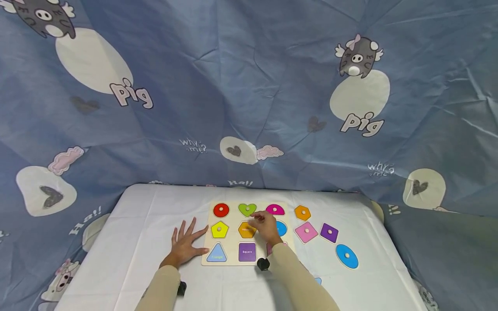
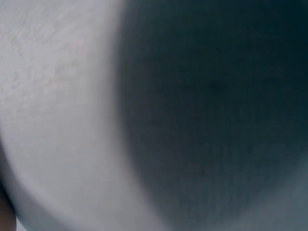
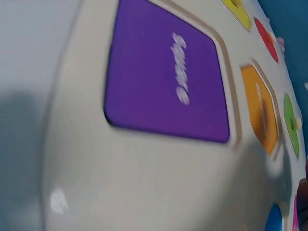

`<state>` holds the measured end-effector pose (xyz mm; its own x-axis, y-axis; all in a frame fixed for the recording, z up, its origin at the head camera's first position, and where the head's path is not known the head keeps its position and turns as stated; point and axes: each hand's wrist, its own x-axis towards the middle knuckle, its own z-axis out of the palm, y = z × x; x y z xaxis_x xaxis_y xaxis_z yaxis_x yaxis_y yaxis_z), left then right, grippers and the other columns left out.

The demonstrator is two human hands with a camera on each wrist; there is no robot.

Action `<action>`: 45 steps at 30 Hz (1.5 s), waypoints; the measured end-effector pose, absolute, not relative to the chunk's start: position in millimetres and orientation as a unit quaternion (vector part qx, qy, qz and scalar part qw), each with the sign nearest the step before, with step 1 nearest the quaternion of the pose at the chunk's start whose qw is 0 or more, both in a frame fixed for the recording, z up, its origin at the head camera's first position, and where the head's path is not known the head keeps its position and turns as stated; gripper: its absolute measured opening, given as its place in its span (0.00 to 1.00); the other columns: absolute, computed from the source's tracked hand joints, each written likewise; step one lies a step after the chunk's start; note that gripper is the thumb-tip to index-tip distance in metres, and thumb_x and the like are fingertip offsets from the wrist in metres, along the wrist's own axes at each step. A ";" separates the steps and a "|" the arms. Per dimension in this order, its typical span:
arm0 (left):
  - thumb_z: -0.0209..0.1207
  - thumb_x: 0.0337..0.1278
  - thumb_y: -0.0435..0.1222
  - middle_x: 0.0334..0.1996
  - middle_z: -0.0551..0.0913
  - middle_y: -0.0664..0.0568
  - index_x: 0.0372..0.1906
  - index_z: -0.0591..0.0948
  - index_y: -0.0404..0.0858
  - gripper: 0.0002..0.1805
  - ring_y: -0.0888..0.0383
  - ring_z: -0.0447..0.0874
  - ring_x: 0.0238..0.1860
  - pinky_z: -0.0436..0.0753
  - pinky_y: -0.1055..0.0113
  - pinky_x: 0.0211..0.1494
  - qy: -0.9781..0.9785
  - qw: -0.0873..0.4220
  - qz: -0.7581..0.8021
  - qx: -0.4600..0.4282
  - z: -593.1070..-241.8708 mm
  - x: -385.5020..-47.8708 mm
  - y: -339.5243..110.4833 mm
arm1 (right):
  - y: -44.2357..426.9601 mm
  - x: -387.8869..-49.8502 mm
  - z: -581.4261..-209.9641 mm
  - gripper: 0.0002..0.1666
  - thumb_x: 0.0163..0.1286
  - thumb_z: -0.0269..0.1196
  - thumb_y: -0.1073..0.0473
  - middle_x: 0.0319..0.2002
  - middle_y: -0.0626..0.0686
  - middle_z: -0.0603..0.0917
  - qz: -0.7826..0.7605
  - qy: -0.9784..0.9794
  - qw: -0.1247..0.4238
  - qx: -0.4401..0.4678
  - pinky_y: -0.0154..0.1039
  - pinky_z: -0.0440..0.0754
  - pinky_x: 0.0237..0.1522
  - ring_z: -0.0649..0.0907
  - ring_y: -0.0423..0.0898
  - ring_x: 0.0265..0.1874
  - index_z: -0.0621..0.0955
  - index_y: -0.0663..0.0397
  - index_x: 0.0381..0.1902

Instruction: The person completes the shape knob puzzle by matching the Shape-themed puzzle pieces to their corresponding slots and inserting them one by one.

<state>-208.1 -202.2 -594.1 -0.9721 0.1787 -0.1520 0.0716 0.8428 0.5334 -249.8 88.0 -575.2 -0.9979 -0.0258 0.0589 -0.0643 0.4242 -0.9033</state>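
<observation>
A pale puzzle board (image 1: 233, 242) lies on the white table. Its red circle (image 1: 221, 210), green heart (image 1: 245, 210), magenta half-round (image 1: 275, 210) and yellow pentagon (image 1: 219, 230) pieces have knobs and sit in their places. The orange hexagon (image 1: 244, 231), purple square (image 1: 247, 252) and blue triangle (image 1: 216, 254) places show printed words. My right hand (image 1: 266, 226) hovers over the board by the hexagon and heart, fingers bent; whether anything is between them cannot be told. My left hand (image 1: 184, 246) rests with spread fingers at the board's left edge. The right wrist view shows the printed square (image 3: 168, 72) closely.
Right of the board lie loose knobbed pieces: an orange hexagon (image 1: 302, 213), a pink diamond (image 1: 306, 232), a purple square (image 1: 329, 233) and a blue oval (image 1: 347, 256). Part of a light blue piece (image 1: 318, 280) shows beside my right sleeve. A patterned blue cloth (image 1: 249, 108) hangs behind.
</observation>
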 end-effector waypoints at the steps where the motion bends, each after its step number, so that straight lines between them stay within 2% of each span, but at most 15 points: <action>1: 0.71 0.38 0.54 0.76 0.45 0.37 0.67 0.71 0.46 0.45 0.34 0.30 0.74 0.27 0.38 0.70 0.955 0.101 0.272 0.065 -594.3 -208.0 -202.0 | 91.5 -250.2 -574.6 0.12 0.57 0.71 0.65 0.34 0.53 0.81 0.536 -0.844 0.019 0.022 0.34 0.78 0.37 0.76 0.46 0.33 0.85 0.60 0.40; 5: 0.71 0.38 0.54 0.76 0.45 0.37 0.67 0.71 0.46 0.45 0.34 0.30 0.74 0.27 0.38 0.70 0.954 0.103 0.275 0.066 -594.8 -207.8 -201.9 | 104.6 -252.3 -573.4 0.12 0.56 0.71 0.65 0.34 0.54 0.80 0.542 -0.840 0.031 0.013 0.34 0.79 0.36 0.76 0.46 0.33 0.86 0.61 0.40; 12: 0.72 0.38 0.53 0.76 0.45 0.37 0.67 0.72 0.46 0.45 0.33 0.30 0.74 0.27 0.38 0.70 0.953 0.102 0.277 0.064 -591.2 -207.5 -202.6 | 128.4 -258.2 -575.7 0.14 0.58 0.71 0.64 0.37 0.55 0.84 0.534 -0.843 0.056 -0.008 0.41 0.82 0.44 0.81 0.49 0.36 0.85 0.61 0.42; 19: 0.72 0.38 0.53 0.76 0.45 0.37 0.67 0.72 0.45 0.45 0.33 0.30 0.74 0.26 0.38 0.70 0.954 0.103 0.277 0.060 -591.4 -207.0 -204.3 | 153.6 -261.2 -579.8 0.13 0.58 0.70 0.65 0.37 0.56 0.82 0.543 -0.834 0.097 -0.029 0.29 0.79 0.39 0.78 0.51 0.39 0.84 0.61 0.42; 28: 0.71 0.38 0.55 0.76 0.44 0.38 0.68 0.71 0.47 0.46 0.34 0.30 0.74 0.26 0.38 0.70 0.954 0.103 0.272 0.066 -594.4 -208.2 -203.4 | 181.3 -266.4 -583.0 0.14 0.58 0.70 0.66 0.34 0.59 0.80 0.531 -0.837 0.123 -0.056 0.35 0.75 0.38 0.76 0.51 0.35 0.84 0.65 0.43; 32: 0.71 0.37 0.55 0.76 0.45 0.37 0.67 0.72 0.46 0.46 0.33 0.30 0.74 0.27 0.38 0.70 0.955 0.096 0.273 0.066 -595.3 -208.1 -202.8 | 197.5 -269.8 -584.1 0.15 0.56 0.71 0.67 0.34 0.60 0.81 0.520 -0.840 0.136 -0.070 0.35 0.76 0.37 0.76 0.49 0.34 0.85 0.65 0.43; 42: 0.71 0.37 0.54 0.76 0.44 0.38 0.67 0.72 0.47 0.45 0.34 0.30 0.74 0.27 0.38 0.70 0.955 0.095 0.272 0.070 -594.9 -208.4 -201.5 | 236.7 -275.7 -577.6 0.17 0.61 0.69 0.64 0.40 0.61 0.80 0.527 -0.832 0.080 -0.155 0.23 0.74 0.33 0.76 0.51 0.40 0.83 0.64 0.48; 45: 0.71 0.38 0.54 0.76 0.44 0.38 0.67 0.72 0.46 0.45 0.34 0.30 0.74 0.27 0.38 0.70 0.955 0.098 0.271 0.067 -593.6 -207.9 -202.2 | 244.6 -276.9 -579.8 0.18 0.63 0.67 0.65 0.43 0.62 0.79 0.528 -0.829 0.061 -0.173 0.27 0.77 0.38 0.75 0.53 0.42 0.82 0.64 0.51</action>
<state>-207.9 -202.2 -593.6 -0.9716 0.1822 -0.1512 0.0757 0.8440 0.5309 -276.9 244.6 -579.8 -0.9327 0.3514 -0.0814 0.2222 0.3819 -0.8971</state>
